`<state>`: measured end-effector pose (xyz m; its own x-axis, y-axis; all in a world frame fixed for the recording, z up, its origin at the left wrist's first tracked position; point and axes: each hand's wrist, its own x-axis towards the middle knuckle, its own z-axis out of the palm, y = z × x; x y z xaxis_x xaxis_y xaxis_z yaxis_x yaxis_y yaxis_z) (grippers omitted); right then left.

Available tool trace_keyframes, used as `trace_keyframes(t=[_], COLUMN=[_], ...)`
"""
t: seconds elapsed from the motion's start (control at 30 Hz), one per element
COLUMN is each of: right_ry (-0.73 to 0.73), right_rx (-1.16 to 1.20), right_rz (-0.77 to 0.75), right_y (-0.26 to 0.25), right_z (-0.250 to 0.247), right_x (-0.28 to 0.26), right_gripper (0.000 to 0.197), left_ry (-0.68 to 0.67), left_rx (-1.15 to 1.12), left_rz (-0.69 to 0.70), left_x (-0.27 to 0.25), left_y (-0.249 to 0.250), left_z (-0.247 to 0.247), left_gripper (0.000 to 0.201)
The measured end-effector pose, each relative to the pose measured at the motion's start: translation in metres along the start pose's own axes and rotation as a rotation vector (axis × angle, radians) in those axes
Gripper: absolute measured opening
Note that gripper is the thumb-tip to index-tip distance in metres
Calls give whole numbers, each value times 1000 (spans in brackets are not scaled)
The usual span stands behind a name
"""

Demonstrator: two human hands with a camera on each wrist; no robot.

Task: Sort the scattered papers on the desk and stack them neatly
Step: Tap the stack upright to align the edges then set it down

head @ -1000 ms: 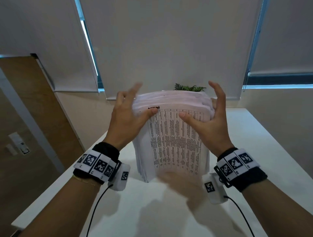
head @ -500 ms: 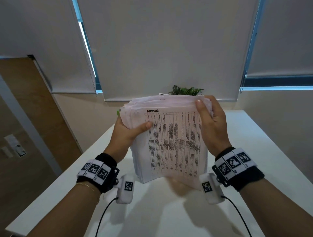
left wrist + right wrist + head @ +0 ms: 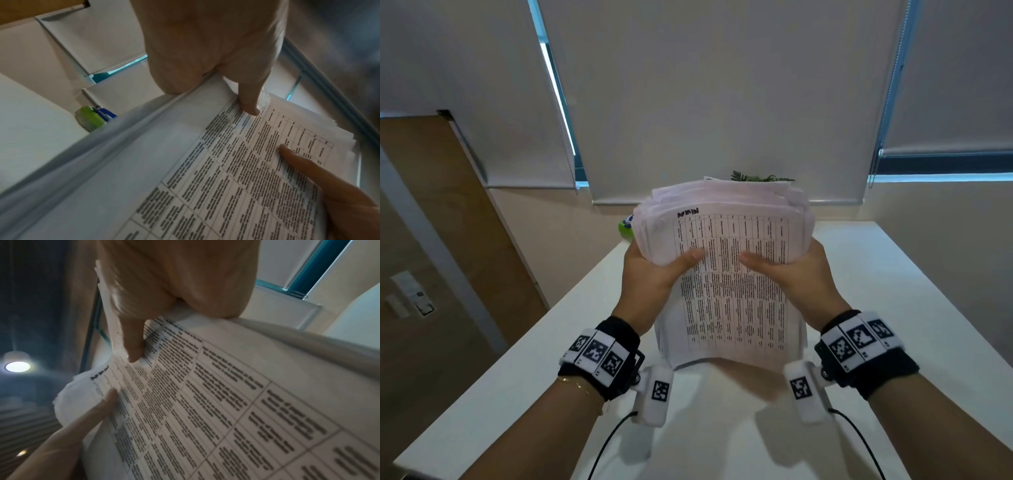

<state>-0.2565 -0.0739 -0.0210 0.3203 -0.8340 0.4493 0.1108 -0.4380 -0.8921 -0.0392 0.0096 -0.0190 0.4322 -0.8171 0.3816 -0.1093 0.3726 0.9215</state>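
Observation:
A thick stack of papers (image 3: 729,291) stands on its lower edge on the white desk (image 3: 893,308), its front sheet printed with a table and a handwritten word at the top. My left hand (image 3: 654,270) grips the stack's left side, thumb across the front sheet. My right hand (image 3: 794,270) grips the right side the same way. The other fingers are hidden behind the stack. The left wrist view shows the papers (image 3: 216,178) with my left hand (image 3: 207,56) pinching their edge. In the right wrist view my right hand (image 3: 164,288) clamps the papers (image 3: 226,410).
A green and blue object (image 3: 626,226) sits on the desk behind the stack's left side, also in the left wrist view as a green object (image 3: 89,118). A small plant (image 3: 760,177) peeks over the stack. Window blinds (image 3: 722,96) hang behind; a wooden door (image 3: 448,222) stands left.
Both hands slid down from the top of the stack to its sides, thumbs now on the front sheet. The stack has been drawn together and sits more upright.

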Motion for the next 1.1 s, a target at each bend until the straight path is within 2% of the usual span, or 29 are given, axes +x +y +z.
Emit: trace_keyframes(t=[0.07,0.17,0.33,0.4,0.5,0.57,0.8,0.87,0.93,1.03,1.1], right_ry=[-23,11,108,56,-103,-132,233,292,292,255,191], right_rx=[0,30,68,69,90,120,236,286,254,197,206], right_rz=[-12,-12,-7,0,17,16,-45,-40,-34,-15,4], right_y=[-4,-2,4,2,-2,-4,-1,0,1,4,5], right_z=[-6,-13,-15,-19,-22,-20,-13,-15,-16,-18,-19], right_x=[2,1,0,-2,-1,-1,-8,-9,-13,-18,-19], right_gripper=[56,70,65,65,65,65,64,63,56,27,29], left_ry=[5,-85,-143,-141,-170,-170,-71,-53,-57,-71,-79], left_rx=[-7,-51,-79,-85,-69,-66,-40,-38,-44,-53,-57], left_rz=[5,-6,-30,-42,-55,-53,-15,-9,-13,-19,-25], left_x=[0,-2,1,1,0,0,-2,-2,-3,-3,-1], left_y=[3,5,1,2,4,5,1,1,1,2,1], left_z=[-4,-8,-10,-11,-13,-13,-10,-10,-11,-13,-14], left_gripper=[67,68,61,56,51,51,51,48,46,45,45])
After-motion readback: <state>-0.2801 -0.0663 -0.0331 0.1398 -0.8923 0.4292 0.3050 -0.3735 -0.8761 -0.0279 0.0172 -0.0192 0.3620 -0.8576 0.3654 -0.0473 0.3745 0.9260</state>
